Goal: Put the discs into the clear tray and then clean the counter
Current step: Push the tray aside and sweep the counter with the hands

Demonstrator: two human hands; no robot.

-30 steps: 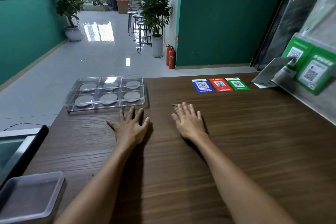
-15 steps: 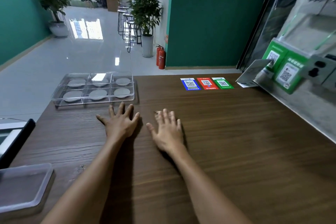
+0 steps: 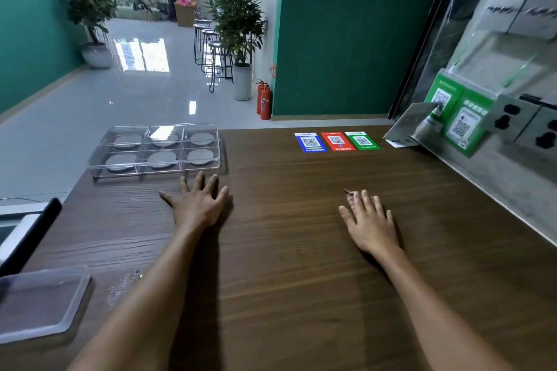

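A clear tray (image 3: pixel 96 170) with six compartments stands at the far left of the brown wooden counter (image 3: pixel 301 250); each compartment holds a grey disc (image 3: pixel 162 159). My left hand (image 3: pixel 197 205) lies flat on the counter just in front of the tray, fingers spread. My right hand (image 3: pixel 369 221) lies flat further right, fingers straight. A small brownish scrap (image 3: pixel 349 191) shows at its fingertips.
Three QR stickers, blue, red and green (image 3: pixel 336 141), lie at the counter's far edge. Green QR signs (image 3: pixel 461 126) and wall sockets (image 3: pixel 512 119) line the right wall. A clear lid (image 3: pixel 39 304) and a dark device (image 3: pixel 27 232) sit at the near left.
My right hand has slid to the right across the counter, away from the left hand. The left hand has stayed in front of the tray.
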